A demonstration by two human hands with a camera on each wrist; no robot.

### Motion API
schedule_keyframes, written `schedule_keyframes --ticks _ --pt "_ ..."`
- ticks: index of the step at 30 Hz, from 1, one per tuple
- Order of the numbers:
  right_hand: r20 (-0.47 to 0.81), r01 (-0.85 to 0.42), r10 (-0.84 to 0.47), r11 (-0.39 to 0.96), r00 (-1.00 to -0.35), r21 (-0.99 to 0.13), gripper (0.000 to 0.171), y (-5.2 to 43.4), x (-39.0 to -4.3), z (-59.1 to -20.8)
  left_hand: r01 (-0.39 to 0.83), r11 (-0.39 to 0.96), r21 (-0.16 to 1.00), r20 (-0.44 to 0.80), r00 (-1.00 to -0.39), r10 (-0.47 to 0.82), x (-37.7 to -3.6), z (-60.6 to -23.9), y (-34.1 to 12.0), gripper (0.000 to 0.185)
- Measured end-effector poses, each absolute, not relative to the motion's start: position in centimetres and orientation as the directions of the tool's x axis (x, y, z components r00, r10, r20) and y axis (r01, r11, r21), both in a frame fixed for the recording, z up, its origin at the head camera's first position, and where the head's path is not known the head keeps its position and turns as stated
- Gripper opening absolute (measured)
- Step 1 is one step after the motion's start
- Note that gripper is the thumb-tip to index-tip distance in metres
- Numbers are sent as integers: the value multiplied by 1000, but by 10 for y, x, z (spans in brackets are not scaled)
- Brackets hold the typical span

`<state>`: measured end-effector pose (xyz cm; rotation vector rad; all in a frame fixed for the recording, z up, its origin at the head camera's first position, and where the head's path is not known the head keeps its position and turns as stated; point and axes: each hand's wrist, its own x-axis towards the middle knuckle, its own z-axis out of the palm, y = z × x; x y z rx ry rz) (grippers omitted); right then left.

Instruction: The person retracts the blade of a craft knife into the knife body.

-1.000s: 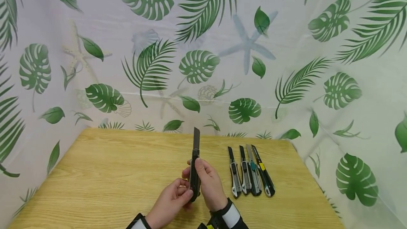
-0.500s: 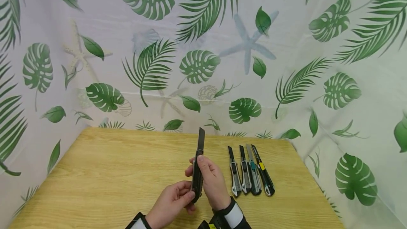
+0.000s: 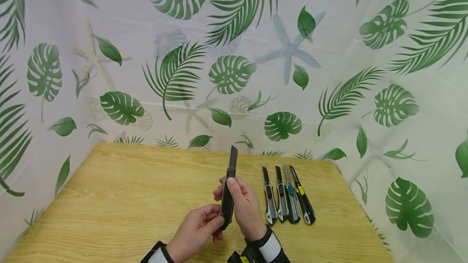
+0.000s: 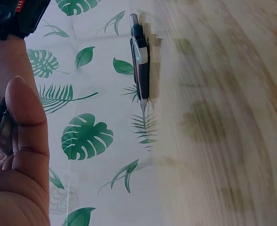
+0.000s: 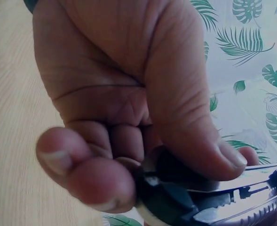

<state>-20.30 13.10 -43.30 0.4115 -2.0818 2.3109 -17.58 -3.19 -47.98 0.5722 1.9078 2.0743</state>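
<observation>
Only head view shows knife (image 3: 228, 192) blade.

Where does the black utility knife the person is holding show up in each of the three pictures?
Head view: black utility knife at centre bottom, blade extended upward, held by both hands.
Left wrist view: only a dark sliver at the left edge, behind the thumb.
Right wrist view: bottom right, under the curled fingers.
Shared landmark: the leaf-print curtain.

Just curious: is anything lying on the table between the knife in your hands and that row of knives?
No. In the head view, only bare wooden table separates the held utility knife from the row of four knives.
</observation>
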Motion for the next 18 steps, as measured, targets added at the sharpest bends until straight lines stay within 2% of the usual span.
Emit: schedule_keyframes --ticks 18 --pt "169 -140 -233 -136 -958 -981 44 131 -195 -435 45 -127 991 96 -899 427 -171 -472 -30 37"
